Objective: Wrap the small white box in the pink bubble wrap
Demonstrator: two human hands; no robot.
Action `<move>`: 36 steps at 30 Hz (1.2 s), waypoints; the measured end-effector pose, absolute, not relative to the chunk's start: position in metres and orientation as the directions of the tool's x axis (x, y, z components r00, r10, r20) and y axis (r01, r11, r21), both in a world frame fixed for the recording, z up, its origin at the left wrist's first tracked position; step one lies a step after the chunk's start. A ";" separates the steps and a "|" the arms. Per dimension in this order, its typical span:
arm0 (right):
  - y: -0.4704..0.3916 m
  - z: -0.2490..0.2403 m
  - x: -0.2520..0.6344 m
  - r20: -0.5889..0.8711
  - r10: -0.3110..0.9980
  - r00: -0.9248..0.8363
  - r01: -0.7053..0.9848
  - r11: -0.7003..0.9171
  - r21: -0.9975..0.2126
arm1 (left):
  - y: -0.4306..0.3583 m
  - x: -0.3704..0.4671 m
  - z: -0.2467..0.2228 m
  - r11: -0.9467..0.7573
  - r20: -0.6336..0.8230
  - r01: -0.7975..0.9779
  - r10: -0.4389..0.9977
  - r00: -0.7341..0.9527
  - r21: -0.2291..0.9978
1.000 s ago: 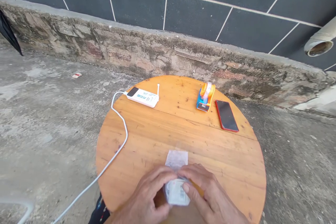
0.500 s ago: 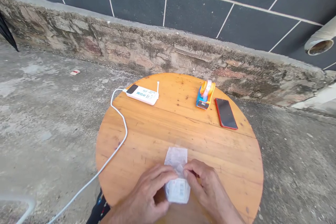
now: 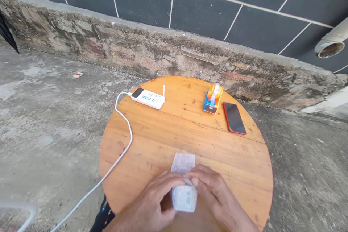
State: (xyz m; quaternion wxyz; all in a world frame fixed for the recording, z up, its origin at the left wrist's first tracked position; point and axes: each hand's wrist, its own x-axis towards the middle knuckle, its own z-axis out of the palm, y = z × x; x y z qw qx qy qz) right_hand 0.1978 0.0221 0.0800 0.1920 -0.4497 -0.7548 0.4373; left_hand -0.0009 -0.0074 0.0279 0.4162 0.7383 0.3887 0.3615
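Near the front of the round table lies a small white box (image 3: 185, 200) with a barcode label, inside translucent wrap that looks like bubble wrap. The flat end of the wrap (image 3: 184, 161) stretches away from me beyond the box. My left hand (image 3: 156, 197) is curved around the left side of the box, its fingertips pressing on the wrap at the box's far edge. With thumb and fingers together, my right hand (image 3: 210, 186) pinches the wrap at the far right corner of the box.
On the wooden table (image 3: 163, 134), a white power bank-like device (image 3: 149, 98) with a white cable (image 3: 126, 123) stands at back left. A tape dispenser (image 3: 212, 99) and a red-edged phone (image 3: 234, 117) are at back right. Behind is a stone-based wall (image 3: 168, 54).
My right hand has shifted slightly left over the wrap, its fingers now nearer my left fingertips. The left hand and the box have barely moved.
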 end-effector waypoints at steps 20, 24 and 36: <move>0.017 0.063 0.201 -0.090 0.875 -0.476 0.596 0.245 -0.765 | 0.013 -0.001 0.055 0.189 -0.236 0.147 0.858 0.455 0.971; 0.014 0.062 0.205 -0.009 0.875 -0.483 0.619 0.335 -0.710 | 0.015 0.001 0.057 0.253 -0.259 0.076 0.846 0.466 0.964; 0.023 0.072 0.205 -0.016 0.852 -0.524 0.625 0.372 -0.686 | 0.008 0.005 0.041 0.124 -0.167 0.141 0.919 0.358 0.982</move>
